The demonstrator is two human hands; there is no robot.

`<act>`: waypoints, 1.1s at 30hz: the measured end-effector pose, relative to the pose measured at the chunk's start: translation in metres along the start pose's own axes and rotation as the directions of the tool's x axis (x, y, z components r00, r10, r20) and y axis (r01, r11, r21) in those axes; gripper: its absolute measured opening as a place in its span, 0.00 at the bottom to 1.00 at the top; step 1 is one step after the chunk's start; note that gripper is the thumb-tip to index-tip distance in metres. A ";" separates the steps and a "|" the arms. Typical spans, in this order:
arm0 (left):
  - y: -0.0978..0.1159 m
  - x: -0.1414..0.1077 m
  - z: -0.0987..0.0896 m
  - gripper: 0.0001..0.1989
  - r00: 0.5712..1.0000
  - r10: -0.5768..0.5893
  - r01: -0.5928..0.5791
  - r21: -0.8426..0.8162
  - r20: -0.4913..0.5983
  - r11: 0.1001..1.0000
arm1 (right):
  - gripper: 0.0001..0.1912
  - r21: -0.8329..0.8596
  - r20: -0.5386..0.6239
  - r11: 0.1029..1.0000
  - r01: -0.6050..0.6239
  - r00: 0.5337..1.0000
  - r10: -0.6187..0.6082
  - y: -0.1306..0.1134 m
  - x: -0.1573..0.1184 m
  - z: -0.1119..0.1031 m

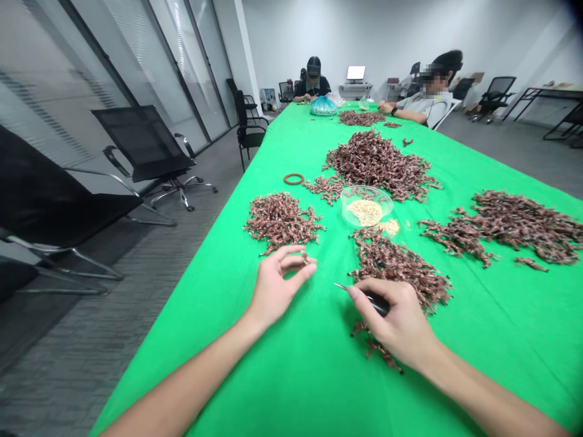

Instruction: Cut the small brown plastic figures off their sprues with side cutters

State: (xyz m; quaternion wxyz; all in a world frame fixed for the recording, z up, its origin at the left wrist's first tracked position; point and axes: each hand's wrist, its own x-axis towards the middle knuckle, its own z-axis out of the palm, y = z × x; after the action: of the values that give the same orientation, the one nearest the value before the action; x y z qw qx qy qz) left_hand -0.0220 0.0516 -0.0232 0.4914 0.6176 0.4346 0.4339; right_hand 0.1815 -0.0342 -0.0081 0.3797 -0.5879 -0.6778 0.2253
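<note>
Between the thumb and fingers of my left hand (282, 282) is a small brown piece (306, 259), held above the green cloth (291, 376). My right hand (394, 315) is wrapped round the black handle of a pointed tool (377, 303), whose thin metal tip points left toward my left hand without touching it. A pile of brown pieces (396, 264) lies just beyond my right hand, and a few loose ones (382, 355) lie below it. Another pile (282, 221) sits beyond my left hand. A clear bowl (367, 206) holds small pale bits, with more spilled beside it.
A large brown pile (378, 164) stands behind the bowl, near a brown ring (294, 179). More pieces (510, 227) spread at the right. A blue bag (323, 105) and two seated people are at the far end. Black chairs (146, 145) stand left of the table.
</note>
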 end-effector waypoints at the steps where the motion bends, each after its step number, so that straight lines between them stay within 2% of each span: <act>1: -0.004 0.006 -0.005 0.21 0.999 0.012 -0.011 0.028 -0.051 1.000 | 0.14 -0.002 -0.004 1.000 0.011 1.000 -0.011 0.000 0.000 0.000; 5: -0.014 0.026 -0.026 0.24 0.976 0.062 -0.048 0.072 -0.207 0.996 | 0.12 -0.007 -0.006 0.999 0.044 0.999 -0.044 0.000 -0.003 0.001; 8: -0.016 0.037 -0.038 0.29 0.959 0.097 -0.084 0.059 -0.266 0.995 | 0.13 -0.004 -0.007 0.998 0.055 0.998 -0.055 0.001 -0.003 0.000; 11: -0.015 0.042 -0.044 0.34 0.963 0.134 -0.137 0.003 -0.235 0.991 | 0.12 0.000 -0.011 0.998 0.061 0.998 -0.061 0.001 -0.004 -0.001; 15: -0.014 0.043 -0.046 0.36 0.957 0.241 -0.251 -0.046 -0.161 0.967 | 0.11 -0.007 -0.019 0.997 0.078 0.997 -0.078 0.001 -0.004 -0.001; 17: -0.013 0.043 -0.045 0.34 0.945 0.290 -0.293 0.005 -0.150 0.956 | 0.11 -0.011 -0.023 0.996 0.088 0.996 -0.089 0.001 -0.003 -0.001; 20: -0.012 0.041 -0.044 0.25 0.913 0.374 -0.345 0.179 -0.166 0.922 | 0.10 0.008 -0.038 0.994 0.105 0.994 -0.104 -0.001 -0.002 -0.002; 23: -0.010 0.036 -0.040 0.18 0.902 0.401 -0.343 0.296 -0.160 0.891 | 0.09 0.060 -0.105 0.994 0.092 0.991 -0.085 0.001 -0.001 -0.005; 26: -0.008 0.029 -0.033 0.12 0.914 0.398 -0.344 0.364 -0.083 0.866 | 0.10 0.099 -0.234 0.994 0.044 0.972 -0.020 0.007 0.002 -0.011; 29: -0.006 0.018 -0.022 0.10 0.914 0.400 -0.393 0.418 0.074 0.819 | 0.13 0.137 -0.337 0.991 0.011 0.941 0.036 0.014 0.006 -0.021; 33: -0.002 0.003 -0.007 0.18 0.864 0.401 -0.500 0.438 0.303 0.747 | 0.21 0.156 -0.363 0.987 0.025 0.931 0.034 0.019 0.010 -0.031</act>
State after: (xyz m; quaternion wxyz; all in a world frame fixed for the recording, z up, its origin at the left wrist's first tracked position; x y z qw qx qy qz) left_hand -0.0279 0.0567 -0.0243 0.2323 0.8487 0.3205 0.3509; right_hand 0.2175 -0.0248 -0.0004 0.5440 -0.5891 -0.5740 0.1662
